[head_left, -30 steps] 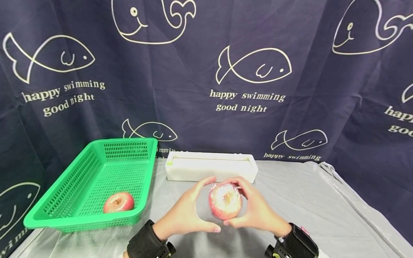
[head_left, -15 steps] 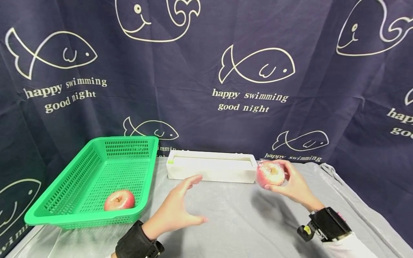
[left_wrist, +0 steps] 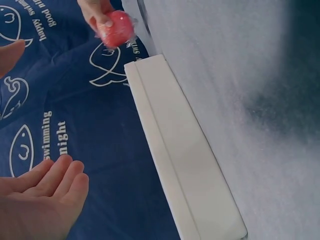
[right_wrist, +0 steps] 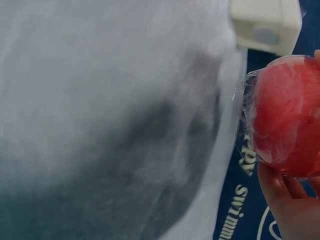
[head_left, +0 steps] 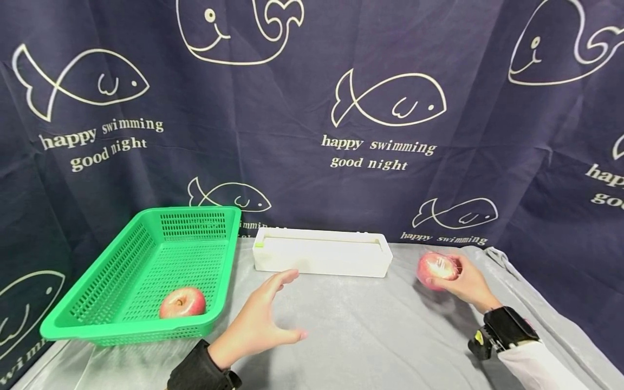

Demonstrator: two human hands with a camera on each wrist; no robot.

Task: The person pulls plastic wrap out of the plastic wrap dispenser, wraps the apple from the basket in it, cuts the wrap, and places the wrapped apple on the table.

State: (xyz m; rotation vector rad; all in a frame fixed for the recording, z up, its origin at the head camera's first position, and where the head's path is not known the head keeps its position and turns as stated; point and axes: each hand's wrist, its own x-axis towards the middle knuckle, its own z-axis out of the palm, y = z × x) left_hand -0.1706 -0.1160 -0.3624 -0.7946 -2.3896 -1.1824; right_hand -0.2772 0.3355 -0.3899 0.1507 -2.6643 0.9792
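My right hand (head_left: 470, 284) grips a red apple (head_left: 435, 271) covered in clear plastic film, over the right side of the table. In the right wrist view the wrapped apple (right_wrist: 285, 115) shows loose film sticking out along its edge, with fingers beneath it. My left hand (head_left: 258, 322) is held in the air near the front middle, thumb and fingers spread apart with nothing between them. The left wrist view shows that left hand (left_wrist: 45, 200) with fingers extended, and the wrapped apple (left_wrist: 117, 30) far off in the other hand.
A green basket (head_left: 221, 287) stands on the left with one bare apple (head_left: 182, 302) inside. At the back middle lies a long white box (head_left: 322, 257), a film dispenser by its look. Grey cloth (head_left: 341, 325) covers the table; a dark blue printed curtain (head_left: 283, 135) hangs behind.
The right hand has carried the wrapped apple away from the left hand, to the right and lower toward the table. The left hand has drawn back slightly left and stays spread.
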